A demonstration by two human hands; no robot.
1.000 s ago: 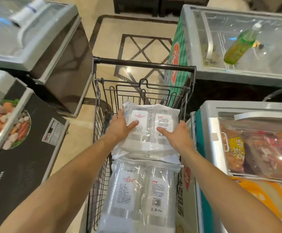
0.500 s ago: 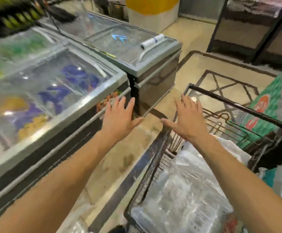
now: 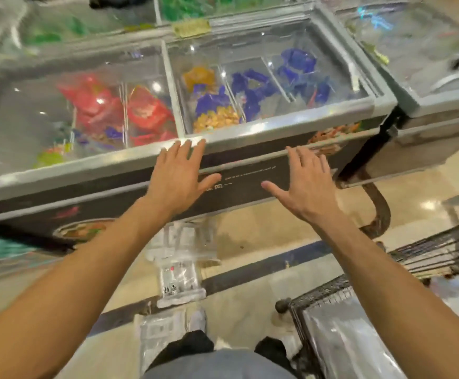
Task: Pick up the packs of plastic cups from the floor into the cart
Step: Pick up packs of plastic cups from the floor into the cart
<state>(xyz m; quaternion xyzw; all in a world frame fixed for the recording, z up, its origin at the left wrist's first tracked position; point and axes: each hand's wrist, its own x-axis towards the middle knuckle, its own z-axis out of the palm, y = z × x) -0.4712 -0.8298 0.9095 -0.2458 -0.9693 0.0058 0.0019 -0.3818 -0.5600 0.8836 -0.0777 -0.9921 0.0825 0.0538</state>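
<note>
Left hand [image 3: 177,179]: spreading flat, fingers wide, holding nothing.
Right hand [image 3: 305,187]: spreading flat, empty.
Cup packs [image 3: 180,280]: crinkly clear plastic, lying on glossy floor [image 3: 264,231] at 6 o'clock.
Cart [image 3: 321,289]: black wire, standing at 4 o'clock.

We hold both arms stretched forward and down, bare as far as the view shows. Our left forearm [image 3: 91,269] and right forearm [image 3: 381,274] run in from the lower corners. Our left hand [image 3: 177,179] is palm down, fingers straight and close together, thumb splayed toward the right. Our right hand [image 3: 302,184] mirrors it: palm down, fingers straight and slightly spread, thumb pointing left. The hands are apart and level, and neither grips anything.
</note>
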